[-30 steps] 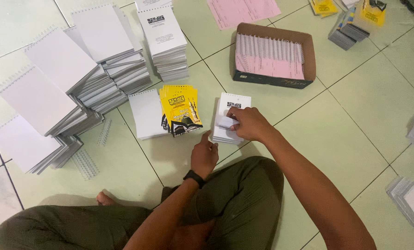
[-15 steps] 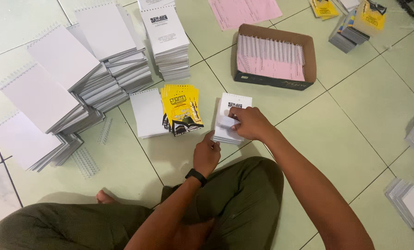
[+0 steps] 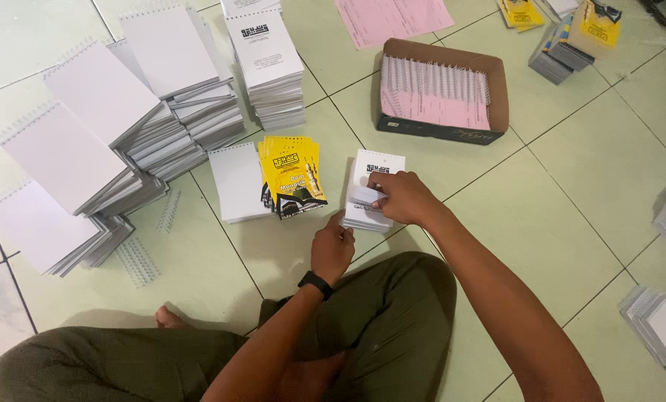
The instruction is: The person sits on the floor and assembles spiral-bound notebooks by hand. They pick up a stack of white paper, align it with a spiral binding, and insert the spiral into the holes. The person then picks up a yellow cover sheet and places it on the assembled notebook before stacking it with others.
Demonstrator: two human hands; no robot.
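Your right hand [image 3: 401,197] covers the near half of the small white booklet stack [image 3: 372,187], fingers curled onto its top sheet. Your left hand [image 3: 333,247] pinches the stack's near-left corner. Yellow covers [image 3: 291,176] lie just left; bare tile opens to the right.

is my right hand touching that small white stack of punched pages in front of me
Touching. The head view shows the right hand lying on top of the white page stack, fingers pressed on its upper sheet.
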